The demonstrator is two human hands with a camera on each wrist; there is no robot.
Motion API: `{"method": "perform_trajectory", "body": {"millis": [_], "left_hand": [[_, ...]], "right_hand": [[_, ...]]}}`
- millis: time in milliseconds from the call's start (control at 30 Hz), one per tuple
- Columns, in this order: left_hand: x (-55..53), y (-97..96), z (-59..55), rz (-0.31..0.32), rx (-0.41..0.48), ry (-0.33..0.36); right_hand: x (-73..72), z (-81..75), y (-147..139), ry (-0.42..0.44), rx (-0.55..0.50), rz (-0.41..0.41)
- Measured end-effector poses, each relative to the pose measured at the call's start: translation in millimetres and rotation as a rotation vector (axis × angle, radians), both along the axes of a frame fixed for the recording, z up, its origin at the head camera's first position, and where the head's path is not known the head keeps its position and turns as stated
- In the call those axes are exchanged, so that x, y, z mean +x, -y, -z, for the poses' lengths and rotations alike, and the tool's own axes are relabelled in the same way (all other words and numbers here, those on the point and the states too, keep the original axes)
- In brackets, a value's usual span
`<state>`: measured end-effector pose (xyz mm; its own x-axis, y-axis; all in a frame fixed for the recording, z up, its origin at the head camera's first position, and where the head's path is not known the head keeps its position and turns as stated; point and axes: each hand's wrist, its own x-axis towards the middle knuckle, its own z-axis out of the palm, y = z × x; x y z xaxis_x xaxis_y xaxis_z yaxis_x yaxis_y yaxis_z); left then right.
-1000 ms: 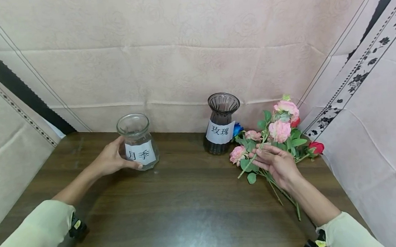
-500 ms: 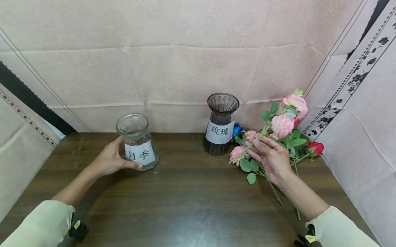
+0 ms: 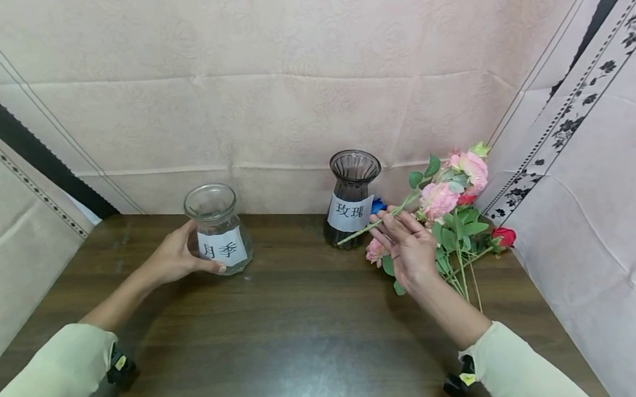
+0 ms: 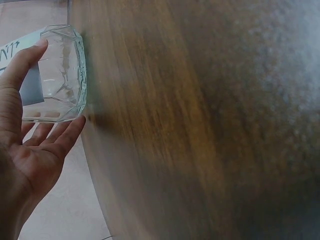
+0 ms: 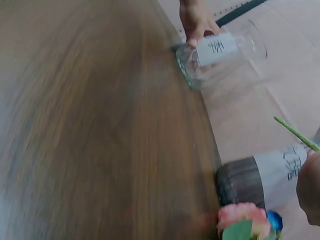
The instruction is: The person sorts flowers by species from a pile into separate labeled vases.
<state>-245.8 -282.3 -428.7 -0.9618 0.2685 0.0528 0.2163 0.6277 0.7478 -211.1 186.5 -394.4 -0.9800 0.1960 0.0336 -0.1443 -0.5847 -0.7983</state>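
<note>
My left hand (image 3: 172, 258) grips a clear glass vase (image 3: 221, 232) with a white paper label, which stands upright on the table. In the left wrist view, the thumb lies over the label of this vase (image 4: 60, 75), fingers around its other side. My right hand (image 3: 411, 250) pinches the green stem (image 3: 357, 233) of a pink artificial flower spray (image 3: 438, 199), blooms toward the upper right. The bare stem end points left and overlaps a dark glass vase (image 3: 351, 208) in the head view. In the right wrist view, the stem tip (image 5: 287, 127) shows above the labelled dark vase (image 5: 240, 180).
Beneath and beyond my right hand lie more artificial flowers: a red rose (image 3: 504, 237), a blue bloom (image 3: 378, 206), a pink bloom (image 3: 376, 250) and green leaves. A pale cloth (image 3: 265, 115) hangs behind the brown wooden table (image 3: 285, 340), with more cloth at both sides.
My right hand has moved left with the pink flower spray, lifting it off the other flowers, its stem end now at the dark vase. My left hand keeps its grip on the clear vase.
</note>
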Motion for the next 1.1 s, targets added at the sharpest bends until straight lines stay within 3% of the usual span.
{"method": "perform_trajectory", "body": {"millis": [667, 1100], "left_hand": [[-0.8, 0.8, 1.3, 0.013, -0.005, -0.013], [-0.4, 1.9, 0.9, 0.031, -0.006, -0.019]], "right_hand": [[-8.1, -15.9, 52, -0.119, -0.084, 0.063], [-14.9, -29.0, 82, -0.141, -0.091, 0.08]]}}
